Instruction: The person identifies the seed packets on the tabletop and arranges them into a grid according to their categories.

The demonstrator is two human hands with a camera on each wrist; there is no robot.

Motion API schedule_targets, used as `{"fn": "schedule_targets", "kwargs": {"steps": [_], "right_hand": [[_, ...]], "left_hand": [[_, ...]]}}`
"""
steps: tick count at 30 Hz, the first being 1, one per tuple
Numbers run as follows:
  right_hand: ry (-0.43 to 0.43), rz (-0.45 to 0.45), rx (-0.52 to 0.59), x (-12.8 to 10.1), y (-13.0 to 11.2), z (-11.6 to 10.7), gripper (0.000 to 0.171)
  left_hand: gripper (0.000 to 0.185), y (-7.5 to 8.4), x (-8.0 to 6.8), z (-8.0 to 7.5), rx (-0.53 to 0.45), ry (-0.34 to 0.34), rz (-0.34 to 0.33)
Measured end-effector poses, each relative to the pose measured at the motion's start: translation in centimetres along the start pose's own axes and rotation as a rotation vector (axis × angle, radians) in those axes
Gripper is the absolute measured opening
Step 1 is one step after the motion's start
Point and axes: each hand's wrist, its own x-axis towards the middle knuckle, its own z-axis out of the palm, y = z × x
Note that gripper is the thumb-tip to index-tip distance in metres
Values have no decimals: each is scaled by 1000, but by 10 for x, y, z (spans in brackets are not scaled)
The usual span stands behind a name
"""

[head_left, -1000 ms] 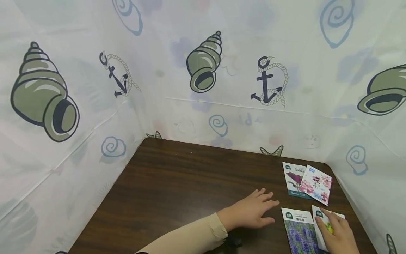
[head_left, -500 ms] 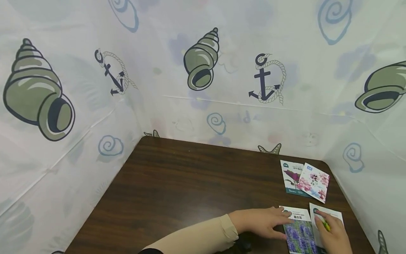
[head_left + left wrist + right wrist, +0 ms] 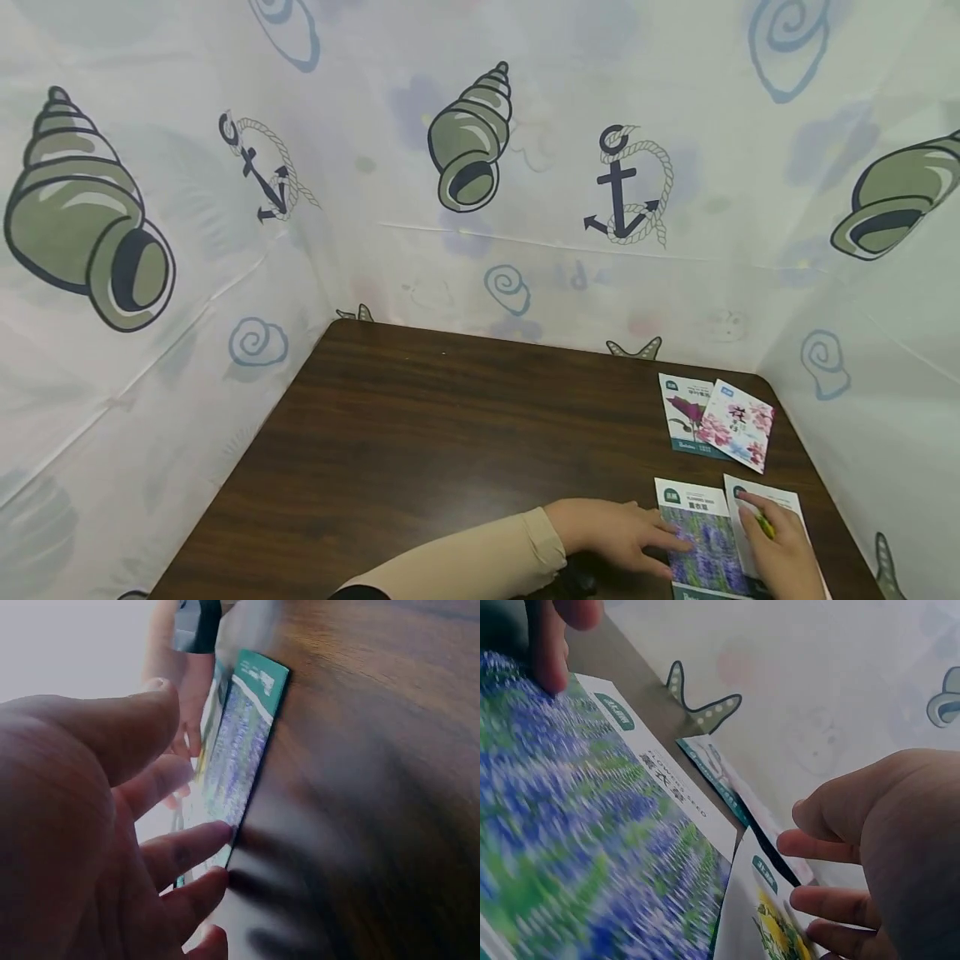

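Observation:
A lavender seed packet (image 3: 708, 554) lies on the table at the lower right. My left hand (image 3: 618, 533) reaches it from the left with fingers spread, and the fingertips touch its left part. In the left wrist view these fingers (image 3: 187, 851) meet the packet's edge. Beside it lies a white seed packet with yellow flowers (image 3: 742, 900), its inner side against or slightly under the lavender one; I cannot tell which. My right hand (image 3: 783, 550) rests over this packet, fingers extended and partly hiding the flowers.
Farther back on the brown table (image 3: 450, 417), a pink blossom packet (image 3: 738, 425) overlaps a purple-flower packet (image 3: 681, 412). Patterned cloth walls (image 3: 547, 275) enclose the table behind and at both sides. A dark object (image 3: 577, 579) shows under my left wrist.
My left hand has moved right and down from the bare table onto the lavender packet. My right hand stays on the yellow-flower packet. The head view has shifted slightly.

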Motion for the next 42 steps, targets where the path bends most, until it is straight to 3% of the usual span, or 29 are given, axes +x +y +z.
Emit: {"fn": "schedule_targets", "kwargs": {"steps": [6, 13, 21, 30, 34, 39, 42], "right_hand": [[55, -53, 22, 3, 1, 4, 50], [87, -188, 40, 7, 1, 12, 38], [69, -242, 37, 10, 3, 16, 47], [14, -214, 29, 9, 0, 13, 49], [-46, -156, 42, 10, 0, 12, 51], [-92, -98, 40, 9, -1, 13, 53], [-96, -101, 40, 9, -1, 13, 53]], "left_hand": [[56, -3, -7, -5, 145, 91, -50], [53, -16, -18, -10, 169, 98, -76], [51, -31, -42, -12, 232, 198, -188], [45, -50, -64, -16, 157, 305, -314], [43, -59, -75, -14, 123, 363, -360], [39, -78, -92, -7, 51, 453, -420], [37, -93, -100, -7, 62, 499, -434]]}}
